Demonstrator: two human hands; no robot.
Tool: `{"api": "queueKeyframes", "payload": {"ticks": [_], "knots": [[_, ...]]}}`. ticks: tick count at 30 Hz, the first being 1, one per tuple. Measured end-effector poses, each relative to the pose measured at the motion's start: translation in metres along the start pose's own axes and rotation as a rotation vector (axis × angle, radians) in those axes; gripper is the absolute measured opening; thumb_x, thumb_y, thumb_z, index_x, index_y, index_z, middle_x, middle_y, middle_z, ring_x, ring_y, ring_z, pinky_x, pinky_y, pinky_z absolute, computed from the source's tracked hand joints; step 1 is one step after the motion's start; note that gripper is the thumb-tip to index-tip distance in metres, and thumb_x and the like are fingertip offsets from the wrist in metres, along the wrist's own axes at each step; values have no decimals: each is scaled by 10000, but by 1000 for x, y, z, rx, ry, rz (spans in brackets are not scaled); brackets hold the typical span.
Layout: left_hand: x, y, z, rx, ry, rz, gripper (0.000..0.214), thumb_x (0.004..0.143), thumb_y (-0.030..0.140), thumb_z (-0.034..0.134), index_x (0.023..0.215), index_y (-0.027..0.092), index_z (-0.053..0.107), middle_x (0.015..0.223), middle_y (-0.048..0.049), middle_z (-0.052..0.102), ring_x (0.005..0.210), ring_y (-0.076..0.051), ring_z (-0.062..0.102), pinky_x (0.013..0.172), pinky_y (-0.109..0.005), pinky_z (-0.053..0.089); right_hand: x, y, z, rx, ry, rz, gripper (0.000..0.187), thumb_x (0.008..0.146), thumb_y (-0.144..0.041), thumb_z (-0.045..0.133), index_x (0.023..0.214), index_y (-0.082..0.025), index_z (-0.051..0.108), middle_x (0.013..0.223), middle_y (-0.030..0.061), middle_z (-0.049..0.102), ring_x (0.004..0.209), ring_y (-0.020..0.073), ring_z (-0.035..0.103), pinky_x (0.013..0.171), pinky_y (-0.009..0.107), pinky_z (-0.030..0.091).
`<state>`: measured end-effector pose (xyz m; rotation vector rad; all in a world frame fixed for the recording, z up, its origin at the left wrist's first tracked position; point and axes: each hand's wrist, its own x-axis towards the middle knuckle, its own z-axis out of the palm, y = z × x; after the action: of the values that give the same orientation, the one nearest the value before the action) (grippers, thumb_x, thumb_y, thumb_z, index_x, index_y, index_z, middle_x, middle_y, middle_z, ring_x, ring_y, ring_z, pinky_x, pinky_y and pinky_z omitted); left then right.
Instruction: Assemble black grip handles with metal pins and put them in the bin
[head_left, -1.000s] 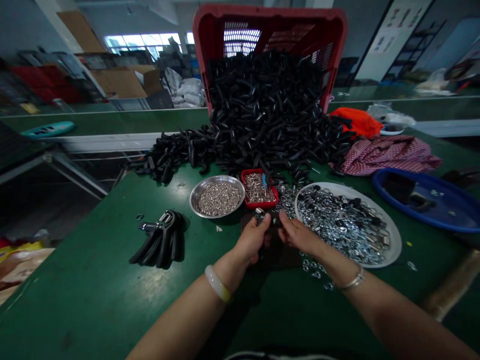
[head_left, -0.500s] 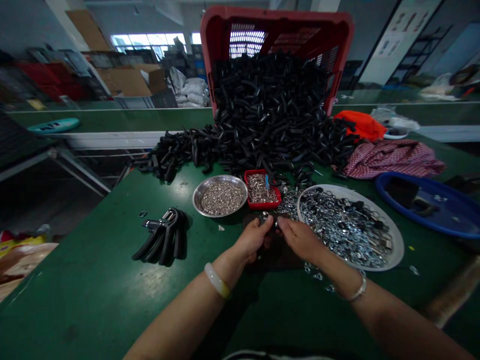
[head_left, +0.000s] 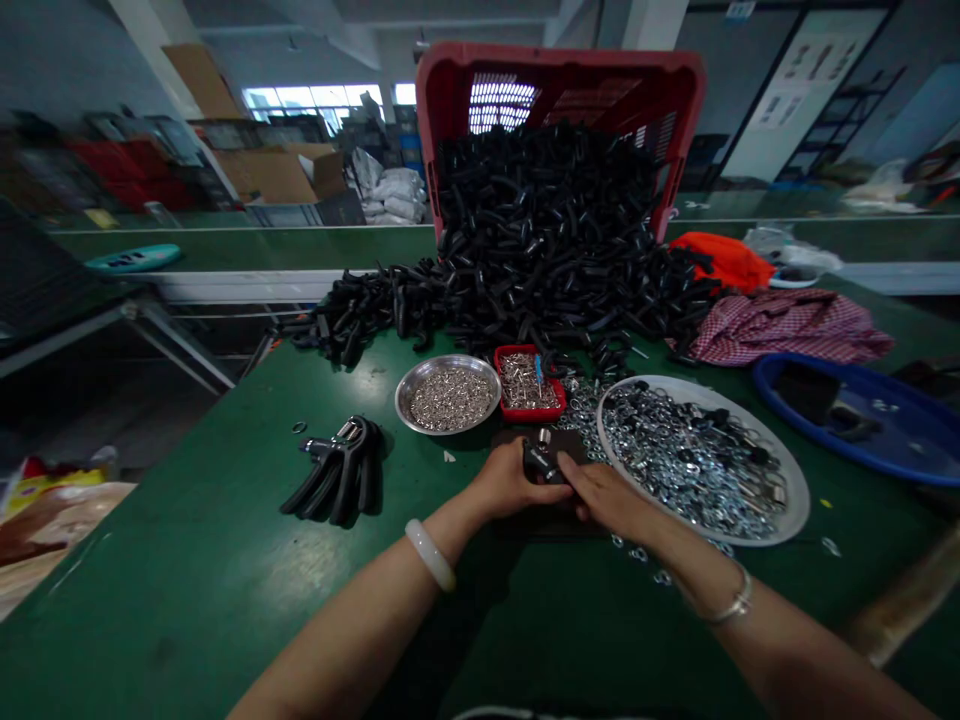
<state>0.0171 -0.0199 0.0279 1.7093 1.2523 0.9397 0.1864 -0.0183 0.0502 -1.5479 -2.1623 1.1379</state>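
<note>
- Hold: left hand (head_left: pixel 506 482) curled shut around a black handle part (head_left: pixel 541 464), right hand (head_left: pixel 609 497) pinching its near end.
- Part sits low over the green tabletop (head_left: pixel 225 560), just in front of the red tray (head_left: pixel 529 384), between the steel bowl (head_left: pixel 448 394) and the white plate (head_left: pixel 780 520) of metal rings.
- Assembled grips (head_left: pixel 339 472) lie well to the left.

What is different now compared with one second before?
Both hands came closer together and a little toward the person: the left hand and right hand now meet on the small black part. Both kept hold of it. The steel bowl, white plate and black grips stayed in place.
</note>
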Motion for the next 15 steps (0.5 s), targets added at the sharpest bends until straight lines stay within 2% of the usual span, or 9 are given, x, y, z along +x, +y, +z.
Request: {"api": "queueKeyframes", "payload": {"ticks": [1, 2, 3, 5, 6, 8, 10, 12, 15], "knots": [[0, -1, -2, 35, -54, 52, 446, 548, 424, 732, 873, 157, 582, 785, -51, 624, 712, -188, 566, 620, -270, 424, 1, 2, -5, -163, 140, -125, 503, 875, -498, 275, 825, -138, 624, 745, 95, 627, 695, 178, 582, 634, 312, 449], [2, -2, -5, 63, -103, 104, 435, 563, 427, 720, 882, 163, 586, 782, -48, 625, 707, -189, 566, 625, -272, 423, 3, 5, -10, -306, 241, -252, 378, 864, -406, 368, 1000, -143, 601, 962, 117, 626, 883, 207, 574, 749, 349, 446], [4, -2, -7, 94, -154, 148, 432, 563, 430, 717, 886, 172, 590, 775, -43, 625, 699, -190, 566, 627, -274, 422, 6, 8, -14, -417, 286, -360, 349, 846, -321, 422, 1130, -158, 544, 1124, 115, 577, 1020, 218, 526, 834, 372, 422], [10, -3, -12, 197, -240, 187, 436, 534, 459, 726, 854, 190, 601, 726, -34, 615, 661, -193, 560, 619, -278, 416, 12, 14, -19, -548, 210, -490, 373, 837, -225, 444, 1204, -185, 494, 1213, 89, 534, 1100, 204, 483, 888, 365, 406], [14, -4, -13, 275, -261, 190, 448, 510, 484, 731, 829, 194, 606, 708, -36, 606, 649, -199, 556, 619, -285, 414, 15, 18, -19, -591, 161, -501, 337, 846, -218, 441, 1173, -186, 520, 1167, 83, 565, 1067, 196, 507, 868, 350, 422], [21, -5, -16, 459, -245, 192, 511, 467, 528, 739, 836, 195, 619, 765, -66, 603, 710, -232, 556, 666, -313, 412, 18, 24, -15, -664, 159, -442, 260, 861, -252, 446, 1069, -174, 580, 1024, 86, 619, 965, 196, 555, 806, 334, 451], [26, -8, -16, 625, -192, 210, 607, 471, 555, 729, 946, 193, 619, 937, -111, 587, 867, -284, 533, 767, -357, 391, 17, 28, -8, -720, 228, -349, 247, 862, -292, 453, 1005, -163, 609, 941, 100, 615, 912, 210, 566, 764, 334, 459], [26, -12, -15, 736, -191, 229, 685, 523, 576, 696, 1088, 206, 577, 1094, -128, 536, 1004, -314, 470, 852, -394, 345, 14, 29, -1, -740, 283, -267, 255, 862, -308, 447, 966, -160, 627, 906, 108, 598, 880, 219, 570, 730, 332, 462], [22, -14, -16, 801, -224, 233, 764, 585, 628, 626, 1220, 225, 496, 1182, -130, 496, 1056, -321, 433, 882, -420, 320, 6, 28, 0, -699, 293, -202, 295, 862, -342, 433, 984, -161, 632, 908, 108, 588, 845, 219, 576, 706, 333, 469]]}}
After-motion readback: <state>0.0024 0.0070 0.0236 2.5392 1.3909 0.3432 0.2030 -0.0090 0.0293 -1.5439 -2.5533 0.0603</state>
